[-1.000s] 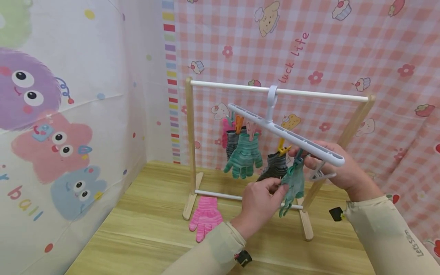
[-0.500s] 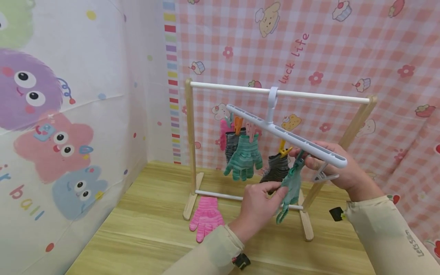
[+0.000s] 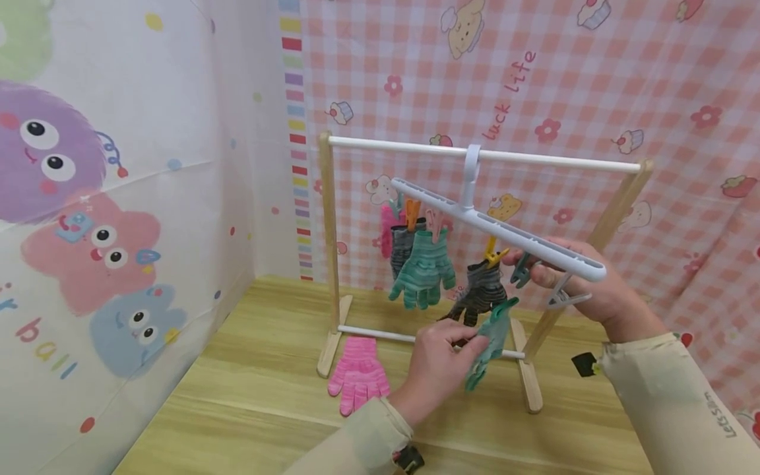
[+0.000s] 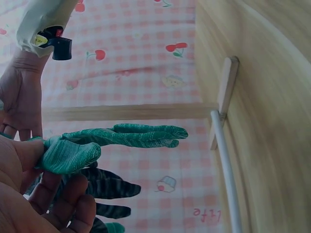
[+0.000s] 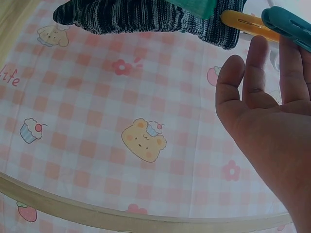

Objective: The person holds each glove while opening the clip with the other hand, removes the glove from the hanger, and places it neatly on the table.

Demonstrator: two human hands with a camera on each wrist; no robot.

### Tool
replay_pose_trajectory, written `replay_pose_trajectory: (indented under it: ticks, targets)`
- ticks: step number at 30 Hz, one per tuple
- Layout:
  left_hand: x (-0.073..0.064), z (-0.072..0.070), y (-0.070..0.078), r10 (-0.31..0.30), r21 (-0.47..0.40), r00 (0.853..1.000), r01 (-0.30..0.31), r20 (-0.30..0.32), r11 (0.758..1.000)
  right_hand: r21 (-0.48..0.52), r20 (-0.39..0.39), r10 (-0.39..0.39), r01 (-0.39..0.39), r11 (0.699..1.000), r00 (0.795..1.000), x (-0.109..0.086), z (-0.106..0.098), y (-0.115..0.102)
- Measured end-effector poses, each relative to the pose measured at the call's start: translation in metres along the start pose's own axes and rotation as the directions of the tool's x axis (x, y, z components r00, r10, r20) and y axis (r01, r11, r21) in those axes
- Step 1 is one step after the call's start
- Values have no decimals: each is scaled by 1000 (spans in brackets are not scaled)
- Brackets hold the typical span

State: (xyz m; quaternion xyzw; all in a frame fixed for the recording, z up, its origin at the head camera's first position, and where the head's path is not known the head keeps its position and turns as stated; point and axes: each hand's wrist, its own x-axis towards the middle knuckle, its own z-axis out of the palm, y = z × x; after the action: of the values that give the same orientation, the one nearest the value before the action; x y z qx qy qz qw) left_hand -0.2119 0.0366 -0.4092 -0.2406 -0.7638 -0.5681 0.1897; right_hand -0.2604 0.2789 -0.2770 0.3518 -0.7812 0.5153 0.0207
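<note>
My left hand (image 3: 441,364) pinches a green knit glove (image 3: 494,340) between thumb and fingers, in front of the rack. In the left wrist view that glove (image 4: 131,136) stretches away from the fingertips, its fingers free. The glove's cuff sits below a teal clothespin (image 3: 520,270) and apart from it. Thumb and fingers of my right hand (image 3: 578,284) are at this clothespin, pinching it under the grey hanger (image 3: 505,232). A yellow clothespin (image 3: 491,254) beside it carries a dark grey striped glove (image 3: 482,290).
The hanger hooks over the white top rod (image 3: 386,148) of a wooden rack. At its far end hang another green glove (image 3: 423,267), a dark glove and something pink. A pink glove (image 3: 358,373) lies on the wooden table (image 3: 237,396). A grey clip (image 3: 564,297) hangs near my right wrist.
The green glove has come out of the teal clothespin. My left hand has moved slightly down and left with it. The right hand stays at the clothespin.
</note>
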Motion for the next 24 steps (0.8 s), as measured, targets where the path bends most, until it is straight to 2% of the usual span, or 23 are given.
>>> replay_pose_trajectory:
  ticks: [7,13,17,21,24]
  targets:
    - [-4,-1,-6,-6,33,1000,6,2,999,28,13,10,-10,1000,1000,-1,-1,-2]
    - [-6,0,-8,-1,61,1000,1,3,998,-3,33,12,-12,1000,999,-1,-3,1]
    - [-9,0,-9,-8,121,1000,8,2,993,43,39,-6,4,999,999,-3,-4,4]
    - [-13,-1,-11,-53,201,999,52,1,978,115,56,-9,3,993,998,-6,-6,6]
    - [-16,-2,-13,-99,219,995,94,11,971,180,66,-8,-4,984,998,-9,-8,8]
